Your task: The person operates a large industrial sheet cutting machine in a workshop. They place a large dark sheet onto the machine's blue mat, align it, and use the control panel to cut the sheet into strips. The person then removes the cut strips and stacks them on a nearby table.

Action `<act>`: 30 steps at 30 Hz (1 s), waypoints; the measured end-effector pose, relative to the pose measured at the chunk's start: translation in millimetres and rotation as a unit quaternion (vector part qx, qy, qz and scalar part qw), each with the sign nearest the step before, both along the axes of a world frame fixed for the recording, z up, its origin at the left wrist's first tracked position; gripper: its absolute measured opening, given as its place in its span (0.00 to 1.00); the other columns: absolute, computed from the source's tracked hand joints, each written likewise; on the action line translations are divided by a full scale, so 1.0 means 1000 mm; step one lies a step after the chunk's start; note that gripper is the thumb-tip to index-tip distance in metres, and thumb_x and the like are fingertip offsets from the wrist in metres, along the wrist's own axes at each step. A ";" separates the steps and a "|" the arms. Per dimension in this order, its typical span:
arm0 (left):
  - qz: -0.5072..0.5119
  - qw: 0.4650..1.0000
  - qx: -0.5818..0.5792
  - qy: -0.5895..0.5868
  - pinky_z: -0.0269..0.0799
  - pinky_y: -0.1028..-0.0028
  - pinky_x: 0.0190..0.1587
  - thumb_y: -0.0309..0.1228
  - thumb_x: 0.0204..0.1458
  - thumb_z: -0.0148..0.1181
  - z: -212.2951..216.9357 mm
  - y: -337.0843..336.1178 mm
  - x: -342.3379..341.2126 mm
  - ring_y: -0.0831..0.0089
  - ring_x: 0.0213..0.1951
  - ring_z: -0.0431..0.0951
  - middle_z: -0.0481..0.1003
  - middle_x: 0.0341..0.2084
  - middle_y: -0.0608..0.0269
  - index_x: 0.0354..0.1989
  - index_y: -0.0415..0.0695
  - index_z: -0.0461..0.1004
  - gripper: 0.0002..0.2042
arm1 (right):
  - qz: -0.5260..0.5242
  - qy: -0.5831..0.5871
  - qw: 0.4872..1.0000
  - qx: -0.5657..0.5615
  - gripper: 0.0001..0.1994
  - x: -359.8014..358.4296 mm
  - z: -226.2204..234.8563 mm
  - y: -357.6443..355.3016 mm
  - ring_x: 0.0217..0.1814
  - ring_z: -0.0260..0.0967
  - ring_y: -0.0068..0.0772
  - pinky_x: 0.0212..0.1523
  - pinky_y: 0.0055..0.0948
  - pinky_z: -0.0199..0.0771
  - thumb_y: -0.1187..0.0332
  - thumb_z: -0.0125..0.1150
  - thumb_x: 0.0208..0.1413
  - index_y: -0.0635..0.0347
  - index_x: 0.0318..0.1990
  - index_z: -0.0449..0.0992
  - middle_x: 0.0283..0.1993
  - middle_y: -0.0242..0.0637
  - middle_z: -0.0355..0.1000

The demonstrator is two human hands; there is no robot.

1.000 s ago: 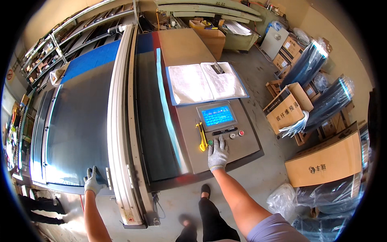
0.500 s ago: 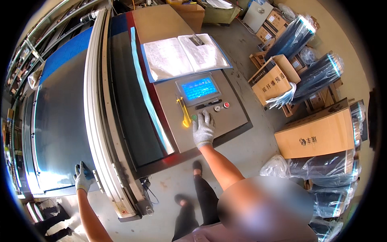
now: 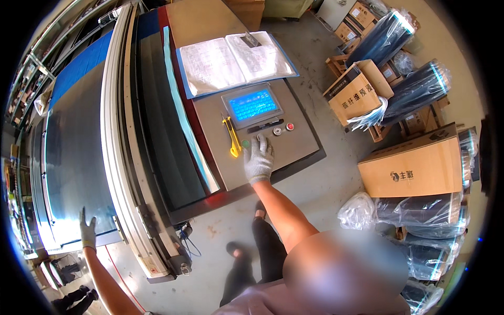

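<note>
My left hand point(image 3: 88, 232), in a grey glove, is at the near edge of a flat machine bed covered by a dark sheet point(image 3: 79, 168). Its fingers are apart and hold nothing. My right hand point(image 3: 259, 160), gloved as well, rests with extended fingers on a grey control panel point(image 3: 299, 149), beside a green button point(image 3: 245, 143). Just left of that button lies a yellow utility knife point(image 3: 231, 137). Beyond my fingertips are a black marker point(image 3: 265, 125), a key-switch-like knob point(image 3: 277, 132) and a red button point(image 3: 290, 126). A lit blue touchscreen point(image 3: 254, 107) is set behind them.
A long white gantry beam point(image 3: 114, 131) crosses the bed between my hands. An open binder point(image 3: 210, 68) of papers lies past the screen. Wrapped dark rolls point(image 3: 415, 97) and cardboard boxes point(image 3: 409, 168) line the right side. Another person's legs point(image 3: 76, 299) show at lower left.
My left hand has slid left along the bed's near edge, farther from the beam. My right hand stays by the green button. The whole view has shifted slightly.
</note>
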State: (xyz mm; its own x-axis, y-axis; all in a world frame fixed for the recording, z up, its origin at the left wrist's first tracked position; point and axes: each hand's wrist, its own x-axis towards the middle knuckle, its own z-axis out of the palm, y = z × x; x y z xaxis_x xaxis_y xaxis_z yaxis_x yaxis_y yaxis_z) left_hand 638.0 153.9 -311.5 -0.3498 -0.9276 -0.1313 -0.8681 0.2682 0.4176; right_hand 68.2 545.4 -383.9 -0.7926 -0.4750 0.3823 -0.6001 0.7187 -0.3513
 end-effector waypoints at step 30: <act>-0.206 0.962 -0.169 0.062 0.54 0.59 0.71 0.28 0.61 0.48 -0.069 0.198 -0.570 0.51 0.68 0.60 0.65 0.66 0.51 0.63 0.39 0.68 0.21 | 0.051 -0.113 0.991 0.041 0.21 -0.018 0.033 0.003 0.66 0.56 0.65 0.66 0.59 0.56 0.57 0.52 0.64 0.53 0.61 0.70 0.67 0.52 0.60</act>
